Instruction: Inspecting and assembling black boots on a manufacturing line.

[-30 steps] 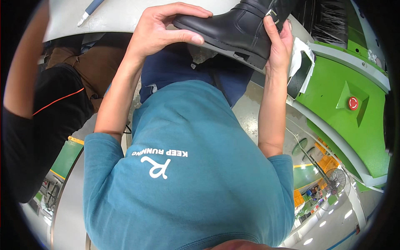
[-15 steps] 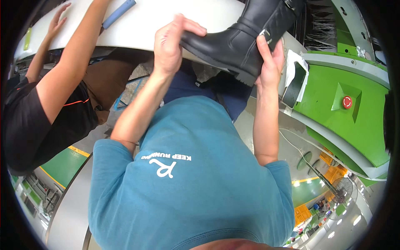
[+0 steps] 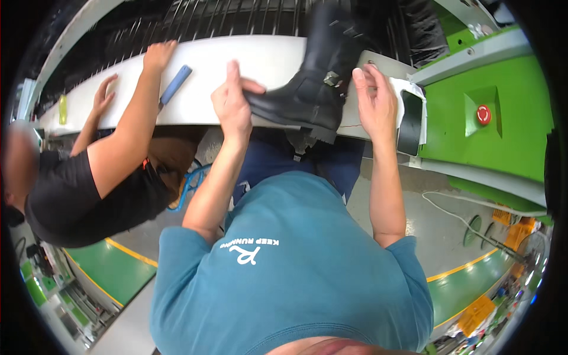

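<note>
A black ankle-strap boot (image 3: 302,97) with a metal buckle and a chunky heel is at the front edge of the white worktop (image 3: 201,94). Its shaft leans away from me and is slightly blurred. At the toe is my left hand (image 3: 232,109), its fingers stretched apart and the toe near or against the palm; I cannot tell how firmly they touch. My right hand (image 3: 375,106) is just right of the boot, apart from it, with the fingers loosely spread and nothing between them.
A person in black (image 3: 89,183) works on my left, arms over the worktop. Near them lie a blue-handled tool (image 3: 176,84) and a yellow-green object (image 3: 63,110). On my right stands a green machine (image 3: 455,142) with a red button (image 3: 483,115). Metal rods (image 3: 254,18) run behind the worktop.
My right hand has let go of the boot's heel and ankle area and is now apart from it. The view has shifted, showing more of the worktop's far side.
</note>
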